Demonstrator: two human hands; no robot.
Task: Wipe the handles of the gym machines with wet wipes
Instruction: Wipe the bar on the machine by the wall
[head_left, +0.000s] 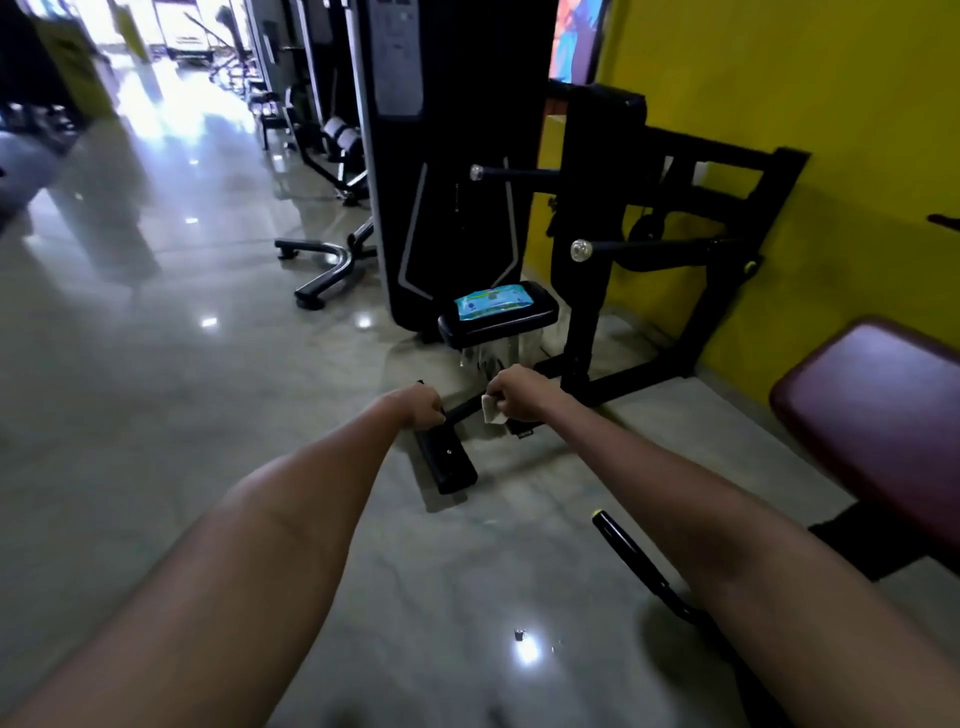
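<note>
Both arms reach forward and down to a low black bar (464, 410) of the gym machine, which runs between the two hands, rising slightly from left to right across the view. The left hand (415, 407) has its fingers curled round the bar's near-left end, just above a black padded block (447, 460) that lies on the floor. The right hand (517, 397) pinches a small white wet wipe (491, 410), crumpled and soft, with its fingers closed over it; the wipe hangs at the thumb side of the fist, touching or just beside the bar, though the blur leaves actual contact unclear. The stretch of bar to be cleaned lies to the left of the right hand, so the right hand is the one placed to slide the wipe along the bar's long axis toward the left hand, which seems to steady it. Beyond the hands, a blue packet of wipes (493, 301) rests flat on the machine's black padded seat (498, 325), glossy and rounded. Two black handles with shiny chrome end caps, the upper handle (511, 173) and the lower handle (623, 249), jut leftward from the frame against the yellow wall (831, 104). The floor (156, 389) is polished and reflective.
</note>
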